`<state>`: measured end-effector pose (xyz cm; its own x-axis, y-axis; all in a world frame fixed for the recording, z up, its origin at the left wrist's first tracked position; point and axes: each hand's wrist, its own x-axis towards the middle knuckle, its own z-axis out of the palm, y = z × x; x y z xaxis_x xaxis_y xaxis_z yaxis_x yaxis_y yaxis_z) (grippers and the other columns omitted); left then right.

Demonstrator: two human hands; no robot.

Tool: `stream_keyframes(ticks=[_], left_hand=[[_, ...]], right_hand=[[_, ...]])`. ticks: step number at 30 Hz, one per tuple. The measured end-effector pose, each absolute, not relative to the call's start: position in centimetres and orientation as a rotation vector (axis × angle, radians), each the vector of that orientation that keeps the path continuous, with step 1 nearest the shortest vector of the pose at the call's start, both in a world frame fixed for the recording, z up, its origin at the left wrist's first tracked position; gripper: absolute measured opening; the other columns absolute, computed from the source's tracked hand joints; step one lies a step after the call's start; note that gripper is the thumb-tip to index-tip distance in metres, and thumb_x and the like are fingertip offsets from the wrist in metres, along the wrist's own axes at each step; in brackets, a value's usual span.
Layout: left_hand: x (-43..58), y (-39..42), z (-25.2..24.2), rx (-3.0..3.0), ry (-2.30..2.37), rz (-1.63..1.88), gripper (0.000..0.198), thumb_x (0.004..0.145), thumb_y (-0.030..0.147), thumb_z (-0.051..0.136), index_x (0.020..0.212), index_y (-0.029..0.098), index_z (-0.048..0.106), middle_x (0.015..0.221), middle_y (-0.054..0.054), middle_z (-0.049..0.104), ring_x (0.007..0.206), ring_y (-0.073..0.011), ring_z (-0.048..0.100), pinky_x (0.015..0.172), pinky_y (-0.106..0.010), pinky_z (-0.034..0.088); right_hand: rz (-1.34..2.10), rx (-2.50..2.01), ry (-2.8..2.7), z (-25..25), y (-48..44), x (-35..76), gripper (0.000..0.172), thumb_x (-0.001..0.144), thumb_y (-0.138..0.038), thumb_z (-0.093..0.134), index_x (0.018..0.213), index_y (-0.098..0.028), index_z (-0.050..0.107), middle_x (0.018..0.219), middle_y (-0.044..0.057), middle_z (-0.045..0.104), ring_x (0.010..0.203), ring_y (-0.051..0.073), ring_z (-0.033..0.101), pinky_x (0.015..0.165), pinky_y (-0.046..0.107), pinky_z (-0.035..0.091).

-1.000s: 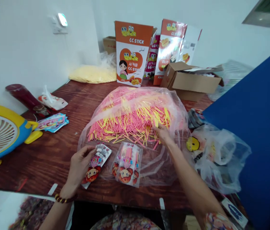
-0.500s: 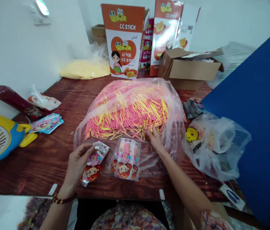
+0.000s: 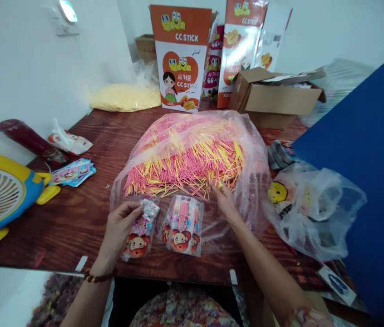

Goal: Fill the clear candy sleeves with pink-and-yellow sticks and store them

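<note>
Pinched in my left hand (image 3: 122,227) is the top of a small printed plastic packet (image 3: 139,240) with a red-haired cartoon figure on it. My right hand (image 3: 224,200) reaches to the near edge of a heap of thin pink and yellow candy sticks (image 3: 185,163); its fingers are closed around some of them, though the fingertips are partly hidden. The heap lies in a large clear plastic bag (image 3: 256,159) spread on the table. Between my hands, several more printed packets (image 3: 181,234) lie overlapped, with pink sticks showing inside.
At the back stand printed cartons (image 3: 181,54) and an open brown box (image 3: 277,100). A yellow-and-blue fan (image 3: 8,195), blue printed packets (image 3: 74,171), a tissue pack (image 3: 71,141) and a dark red bottle (image 3: 25,136) are left. A clear plastic bag (image 3: 314,204) and blue panel (image 3: 358,150) are right.
The whole view has shifted slightly, so things sit further right. The packet in my left hand stands a little straighter. My right hand remains at the sticks.
</note>
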<state>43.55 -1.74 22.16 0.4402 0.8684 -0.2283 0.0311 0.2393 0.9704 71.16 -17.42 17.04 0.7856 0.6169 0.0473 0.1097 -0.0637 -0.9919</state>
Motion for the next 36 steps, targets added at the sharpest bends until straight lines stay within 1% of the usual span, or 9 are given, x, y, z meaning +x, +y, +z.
stream_keyframes(ticks=[4, 8, 11, 14, 17, 20, 25, 30, 36], left_hand=[[45.0, -3.0, 22.4, 1.388, 0.827, 0.627, 0.024, 0.070, 0.036, 0.077, 0.069, 0.014, 0.068, 0.063, 0.002, 0.059, 0.061, -0.0090, 0.050, 0.058, -0.019, 0.039], [46.1, -3.7, 23.1, 1.476, 0.773, 0.538, 0.023, 0.076, 0.035, 0.072, 0.068, 0.014, 0.068, 0.063, 0.002, 0.058, 0.059, -0.0091, 0.047, 0.057, -0.021, 0.036], [46.1, -3.7, 23.8, 1.478, 0.768, 0.501, 0.023, 0.076, 0.035, 0.072, 0.069, 0.013, 0.067, 0.064, 0.001, 0.057, 0.059, -0.0088, 0.045, 0.057, -0.021, 0.035], [45.6, -3.5, 24.0, 1.486, 0.735, 0.452, 0.024, 0.076, 0.035, 0.071, 0.070, 0.013, 0.066, 0.063, 0.002, 0.056, 0.059, -0.0085, 0.043, 0.056, -0.021, 0.033], [45.1, -3.5, 23.8, 1.517, 0.722, 0.398, 0.024, 0.077, 0.036, 0.069, 0.068, 0.013, 0.065, 0.061, 0.003, 0.053, 0.057, -0.0083, 0.041, 0.055, -0.021, 0.032], [44.8, -3.6, 23.6, 1.558, 0.717, 0.373, 0.024, 0.080, 0.035, 0.066, 0.068, 0.014, 0.063, 0.062, 0.002, 0.054, 0.058, -0.0090, 0.042, 0.055, -0.021, 0.033], [44.5, -3.8, 23.6, 1.669, 0.680, 0.417, 0.026, 0.086, 0.036, 0.060, 0.071, 0.015, 0.065, 0.064, 0.001, 0.056, 0.062, -0.0106, 0.046, 0.059, -0.022, 0.036], [44.4, -4.0, 23.3, 1.791, 0.628, 0.571, 0.025, 0.089, 0.037, 0.059, 0.078, 0.018, 0.070, 0.072, -0.002, 0.064, 0.068, -0.0139, 0.053, 0.066, -0.024, 0.041], [44.8, -4.3, 23.0, 1.856, 0.602, 0.665, 0.024, 0.089, 0.038, 0.060, 0.081, 0.020, 0.072, 0.075, -0.004, 0.068, 0.068, -0.0154, 0.056, 0.067, -0.025, 0.043]], right_hand=[[0.596, -1.309, -0.702, 22.2, -15.7, 67.9, 0.025, 0.087, -0.047, 0.057, 0.095, -0.024, 0.059, 0.084, 0.001, 0.069, 0.077, 0.018, 0.064, 0.076, 0.033, 0.049], [0.656, -1.475, -1.170, 26.1, -14.1, 64.8, 0.021, 0.095, -0.040, 0.049, 0.093, -0.022, 0.060, 0.088, 0.003, 0.066, 0.083, 0.019, 0.062, 0.077, 0.033, 0.048], [0.523, -1.640, -1.567, 27.0, -13.0, 63.6, 0.018, 0.098, -0.028, 0.042, 0.096, -0.021, 0.059, 0.092, 0.005, 0.064, 0.085, 0.019, 0.058, 0.078, 0.032, 0.044], [0.463, -1.741, -1.821, 27.0, -12.3, 62.9, 0.020, 0.094, -0.012, 0.040, 0.099, -0.020, 0.057, 0.093, 0.006, 0.063, 0.083, 0.018, 0.056, 0.074, 0.030, 0.042], [0.504, -1.813, -1.915, 26.8, -11.9, 62.7, 0.017, 0.091, -0.009, 0.043, 0.095, -0.020, 0.056, 0.086, 0.005, 0.063, 0.075, 0.017, 0.055, 0.068, 0.028, 0.039], [0.579, -1.783, -1.865, 26.8, -11.8, 62.9, 0.009, 0.094, -0.018, 0.047, 0.090, -0.021, 0.055, 0.081, 0.003, 0.063, 0.070, 0.016, 0.054, 0.064, 0.027, 0.037], [0.745, -1.567, -1.499, 26.9, -12.2, 63.2, 0.015, 0.097, -0.033, 0.047, 0.089, -0.022, 0.053, 0.082, 0.001, 0.064, 0.074, 0.016, 0.058, 0.068, 0.028, 0.043], [0.698, -1.178, -0.830, 27.6, -12.3, 61.9, 0.011, 0.096, -0.034, 0.048, 0.099, -0.025, 0.052, 0.083, -0.001, 0.063, 0.075, 0.016, 0.063, 0.070, 0.030, 0.050], [0.666, -1.065, -0.722, 28.3, -11.4, 59.6, 0.015, 0.094, -0.040, 0.047, 0.099, -0.026, 0.049, 0.085, 0.002, 0.067, 0.085, 0.018, 0.067, 0.073, 0.034, 0.054]])
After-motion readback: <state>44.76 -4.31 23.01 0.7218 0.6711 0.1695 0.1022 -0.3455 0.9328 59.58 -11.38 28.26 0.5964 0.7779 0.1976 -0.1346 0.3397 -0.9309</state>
